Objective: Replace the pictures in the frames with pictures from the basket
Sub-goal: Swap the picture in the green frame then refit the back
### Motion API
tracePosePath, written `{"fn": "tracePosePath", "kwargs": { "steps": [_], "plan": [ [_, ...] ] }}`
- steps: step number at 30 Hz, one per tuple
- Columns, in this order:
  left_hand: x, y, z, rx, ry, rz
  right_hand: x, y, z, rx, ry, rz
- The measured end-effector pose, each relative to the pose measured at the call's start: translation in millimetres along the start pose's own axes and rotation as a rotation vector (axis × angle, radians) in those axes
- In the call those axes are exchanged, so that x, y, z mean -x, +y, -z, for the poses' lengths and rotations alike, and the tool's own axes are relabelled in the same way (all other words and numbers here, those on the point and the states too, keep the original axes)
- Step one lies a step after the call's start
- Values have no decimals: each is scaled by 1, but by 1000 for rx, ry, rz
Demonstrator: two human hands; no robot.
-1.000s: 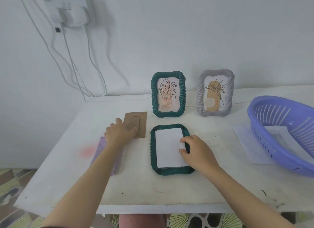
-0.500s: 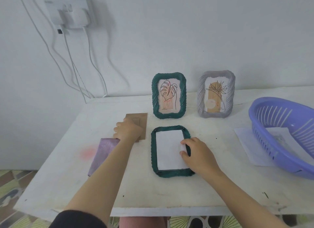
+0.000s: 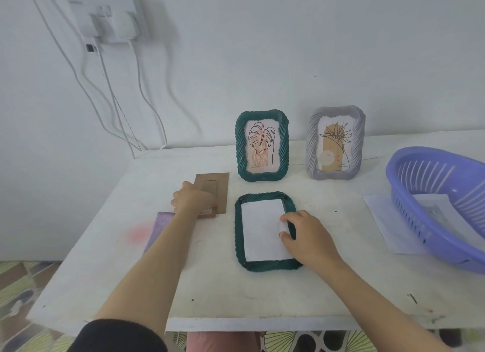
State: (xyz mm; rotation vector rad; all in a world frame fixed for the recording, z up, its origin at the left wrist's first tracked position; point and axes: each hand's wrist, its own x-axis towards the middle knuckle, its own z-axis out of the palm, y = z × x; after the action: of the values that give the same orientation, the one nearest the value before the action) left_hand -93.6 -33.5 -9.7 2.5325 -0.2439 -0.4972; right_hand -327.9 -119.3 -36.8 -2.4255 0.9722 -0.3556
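Head view: the left hand (image 3: 193, 198) has slid further onto the brown cardboard backing board (image 3: 215, 191), fingers curled and hidden. The right hand (image 3: 305, 236) stays, fingertips pressing white paper (image 3: 262, 229) in the face-down dark green ribbed frame (image 3: 240, 246). Three frames; the purple plastic basket (image 3: 420, 215) is cut off.

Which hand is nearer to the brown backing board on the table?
The left. The left hand rests on the brown backing board, covering its near edge. The right hand is apart from it, on the white paper in the flat green frame.
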Motion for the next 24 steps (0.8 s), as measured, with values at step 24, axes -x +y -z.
{"fn": "tracePosePath", "kwargs": {
  "steps": [24],
  "plan": [
    [-13, 6, 19, 34, -135, 57, -6, -3, 4, 32, -29, -18]
  ]
}}
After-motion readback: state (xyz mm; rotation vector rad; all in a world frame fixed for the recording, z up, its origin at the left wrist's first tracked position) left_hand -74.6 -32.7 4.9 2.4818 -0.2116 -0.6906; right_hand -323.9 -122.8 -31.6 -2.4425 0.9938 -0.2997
